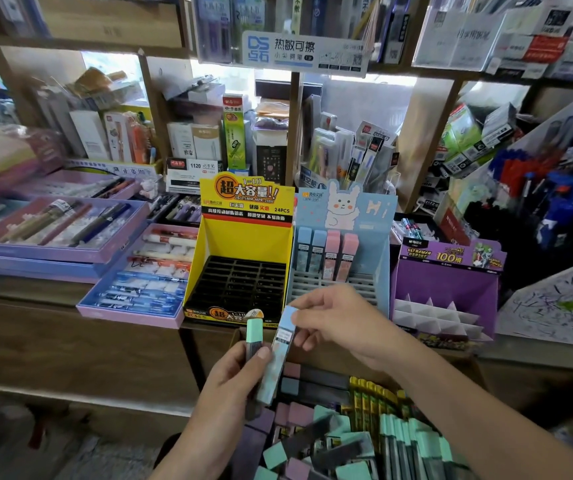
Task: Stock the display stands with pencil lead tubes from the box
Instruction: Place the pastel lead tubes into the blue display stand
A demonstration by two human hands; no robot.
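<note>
Left grip (233, 382) holds green tube (254, 332) upright over tube pile (399, 441). Right grip (333, 323) pinches top of tilted blue tube (280, 355). Blue stand (382, 244): four tubes (326, 254) in back row. Yellow stand (209, 258) to its left, purple stand (444, 282) to its right.

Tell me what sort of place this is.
Most likely a stationery shop: a yellow display stand and a blue rabbit display stand for pencil leads sit on the counter, purple trays of pens lie beside them, and packaged pens crowd the shelves behind.

Glossy printed card yellow stand (209, 258), seemingly smooth plastic blue tube (280, 355), matt wooden shelf (70, 341)
</note>
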